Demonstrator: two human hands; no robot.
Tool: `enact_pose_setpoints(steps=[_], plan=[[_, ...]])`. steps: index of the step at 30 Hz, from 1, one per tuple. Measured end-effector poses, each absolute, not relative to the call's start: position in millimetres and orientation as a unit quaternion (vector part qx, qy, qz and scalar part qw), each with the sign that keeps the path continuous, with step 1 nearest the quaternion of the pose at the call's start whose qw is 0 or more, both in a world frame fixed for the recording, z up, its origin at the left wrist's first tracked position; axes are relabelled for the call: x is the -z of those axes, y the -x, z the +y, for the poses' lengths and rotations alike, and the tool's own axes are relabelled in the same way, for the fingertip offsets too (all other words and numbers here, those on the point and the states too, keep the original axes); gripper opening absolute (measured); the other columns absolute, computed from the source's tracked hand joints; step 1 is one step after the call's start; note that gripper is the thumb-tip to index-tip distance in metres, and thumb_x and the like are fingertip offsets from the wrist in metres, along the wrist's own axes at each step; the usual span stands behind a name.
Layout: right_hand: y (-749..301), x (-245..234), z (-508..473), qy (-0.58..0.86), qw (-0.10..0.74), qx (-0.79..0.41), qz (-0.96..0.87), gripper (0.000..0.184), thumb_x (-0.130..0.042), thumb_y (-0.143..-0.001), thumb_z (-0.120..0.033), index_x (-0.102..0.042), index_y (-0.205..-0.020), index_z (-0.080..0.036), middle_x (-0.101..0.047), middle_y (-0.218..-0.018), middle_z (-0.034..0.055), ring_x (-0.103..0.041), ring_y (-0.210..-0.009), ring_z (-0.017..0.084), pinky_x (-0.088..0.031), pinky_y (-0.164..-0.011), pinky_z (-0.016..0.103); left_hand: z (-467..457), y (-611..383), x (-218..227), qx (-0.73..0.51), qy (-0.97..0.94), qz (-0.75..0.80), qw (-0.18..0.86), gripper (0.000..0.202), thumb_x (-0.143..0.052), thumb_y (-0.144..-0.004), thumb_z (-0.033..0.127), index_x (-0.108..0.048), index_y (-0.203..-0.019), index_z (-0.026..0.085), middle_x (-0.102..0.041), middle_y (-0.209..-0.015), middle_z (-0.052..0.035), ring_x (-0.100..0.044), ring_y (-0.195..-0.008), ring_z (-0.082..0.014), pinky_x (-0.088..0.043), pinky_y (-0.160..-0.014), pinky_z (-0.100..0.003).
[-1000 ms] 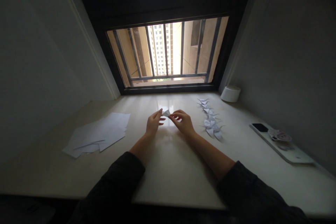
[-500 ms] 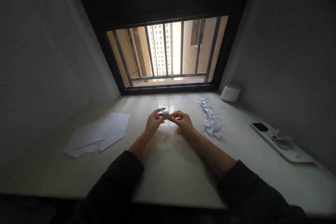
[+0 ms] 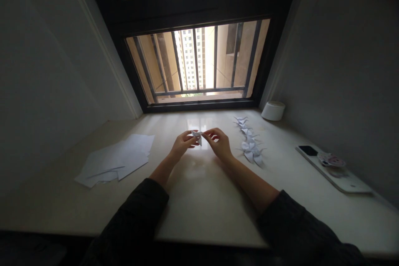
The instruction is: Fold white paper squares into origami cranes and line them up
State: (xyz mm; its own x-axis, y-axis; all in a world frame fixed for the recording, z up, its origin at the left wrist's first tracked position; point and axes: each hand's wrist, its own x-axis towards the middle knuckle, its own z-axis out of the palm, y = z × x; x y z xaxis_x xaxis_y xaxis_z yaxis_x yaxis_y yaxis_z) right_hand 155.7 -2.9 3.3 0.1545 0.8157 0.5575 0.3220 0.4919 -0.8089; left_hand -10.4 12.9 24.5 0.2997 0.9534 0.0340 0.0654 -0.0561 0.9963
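Gripped between both hands: one small folded white paper piece. My left hand pinches its left side, thumb in front, fingers behind; my right hand closes thumb and forefinger on its right edge. Piece sits midway between the hands, over the pale sill; clearance below cannot be judged. Right of my right hand, folded paper figures lie in a close row. Well left, loose white sheets overlap. Far right: phone, white container. Beyond the sill, dark-framed window.
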Motion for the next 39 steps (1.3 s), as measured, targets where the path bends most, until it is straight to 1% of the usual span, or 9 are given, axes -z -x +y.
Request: enact_pose_setpoints(steps=[2,5,10,15,19,28,32,35,39], plan=[[-156,-8,-9,0.460,0.584,-0.131,-0.655,0.017,-0.056,-0.081,-0.037,-0.062,-0.080,-0.021,-0.062,-0.083,0.0050,-0.057,-0.074,0.018,-0.047,-0.067,0.030,11,10,-25,-0.404,-0.600,0.417,0.550,0.055,-0.070,-0.066,0.048,-0.060,-0.111,0.018,-0.069,-0.089,-0.0096,-0.065,-0.073,-0.0179,-0.045,-0.066,-0.027],[-157,-12,-15,0.453,0.547,-0.046,-0.702,0.010,-0.055,-0.081,-0.027,-0.060,-0.087,-0.022,-0.062,-0.091,0.0062,-0.055,-0.086,0.021,-0.045,-0.077,0.033,9,9,-27,-0.392,-0.606,0.396,0.568,0.054,-0.069,-0.068,0.049,-0.060,-0.111,0.018,-0.069,-0.090,-0.0096,-0.065,-0.074,-0.0177,-0.045,-0.068,-0.027],[-160,-11,-15,0.454,0.503,-0.004,-0.736,0.020,-0.057,-0.076,-0.019,-0.064,-0.095,-0.023,-0.062,-0.092,0.0047,-0.054,-0.087,0.021,-0.044,-0.078,0.032,3,7,-29,-0.350,-0.633,0.369,0.584,0.048,-0.070,-0.068,0.045,-0.062,-0.107,0.017,-0.069,-0.083,-0.0075,-0.065,-0.073,-0.0176,-0.045,-0.068,-0.028],[-162,-8,-12,0.462,0.485,0.012,-0.742,0.017,-0.060,-0.077,-0.022,-0.069,-0.090,-0.027,-0.062,-0.088,0.0033,-0.054,-0.083,0.020,-0.042,-0.073,0.031,0,2,-25,-0.338,-0.645,0.363,0.581,0.042,-0.067,-0.071,0.046,-0.061,-0.099,0.016,-0.068,-0.082,-0.0078,-0.065,-0.074,-0.0180,-0.046,-0.067,-0.028],[-162,-6,-11,0.464,0.476,0.011,-0.746,0.018,-0.061,-0.074,-0.019,-0.071,-0.087,-0.028,-0.063,-0.085,0.0026,-0.054,-0.080,0.019,-0.042,-0.071,0.030,3,1,-20,-0.348,-0.652,0.374,0.560,0.043,-0.067,-0.070,0.047,-0.060,-0.098,0.015,-0.068,-0.082,-0.0081,-0.065,-0.074,-0.0182,-0.047,-0.065,-0.026],[-163,-5,-9,0.475,0.505,-0.034,-0.720,0.015,-0.062,-0.074,-0.017,-0.071,-0.080,-0.027,-0.065,-0.076,0.0015,-0.056,-0.076,0.019,-0.043,-0.070,0.030,12,10,-19,-0.330,-0.684,0.386,0.524,0.042,-0.071,-0.066,0.043,-0.063,-0.097,0.016,-0.066,-0.075,-0.0059,-0.062,-0.066,-0.0150,-0.047,-0.058,-0.024],[-164,-5,-7,0.476,0.519,-0.051,-0.708,0.009,-0.064,-0.076,-0.027,-0.071,-0.081,-0.026,-0.066,-0.075,0.0022,-0.057,-0.075,0.018,-0.044,-0.070,0.030,16,18,-21,-0.337,-0.691,0.384,0.511,0.042,-0.071,-0.066,0.042,-0.064,-0.098,0.016,-0.066,-0.079,-0.0070,-0.061,-0.069,-0.0154,-0.047,-0.057,-0.023],[-164,-5,-7,0.473,0.527,-0.058,-0.704,0.012,-0.064,-0.077,-0.035,-0.071,-0.081,-0.026,-0.066,-0.074,0.0027,-0.057,-0.073,0.018,-0.045,-0.068,0.031,20,24,-22,-0.337,-0.695,0.391,0.501,0.042,-0.071,-0.066,0.041,-0.064,-0.099,0.016,-0.066,-0.079,-0.0074,-0.061,-0.068,-0.0150,-0.046,-0.057,-0.023],[-162,-4,-6,0.457,0.535,-0.073,-0.707,0.014,-0.063,-0.078,-0.037,-0.071,-0.080,-0.026,-0.067,-0.075,0.0030,-0.058,-0.074,0.018,-0.045,-0.069,0.032,21,28,-23,-0.329,-0.700,0.394,0.497,0.042,-0.071,-0.066,0.041,-0.065,-0.099,0.016,-0.066,-0.080,-0.0075,-0.061,-0.068,-0.0148,-0.046,-0.056,-0.022]])
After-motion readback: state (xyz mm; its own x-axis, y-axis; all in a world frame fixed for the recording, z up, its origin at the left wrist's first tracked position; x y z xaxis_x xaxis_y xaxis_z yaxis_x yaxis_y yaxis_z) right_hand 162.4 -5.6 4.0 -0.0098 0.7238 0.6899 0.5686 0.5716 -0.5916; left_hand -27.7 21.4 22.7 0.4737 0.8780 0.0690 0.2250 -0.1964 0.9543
